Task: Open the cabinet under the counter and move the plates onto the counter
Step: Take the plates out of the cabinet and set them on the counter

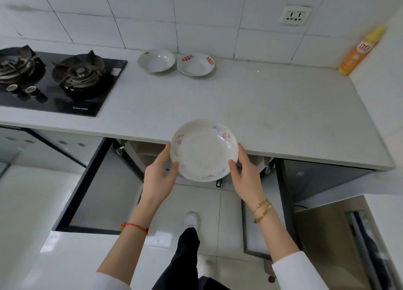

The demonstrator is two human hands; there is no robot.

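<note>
Head view: two hands (160, 178) grip one plate (204, 150), two plates (156, 60) on counter (283, 115).

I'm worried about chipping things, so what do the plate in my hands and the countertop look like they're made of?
The flowered plate, held by the left hand and right hand, looks like glazed ceramic or porcelain: glossy white, printed pink flowers, a bright glint at its rim. Melamine can't be ruled out. The counter looks like pale stone or a quartz composite, matte and faintly speckled with a thick square edge.
</note>
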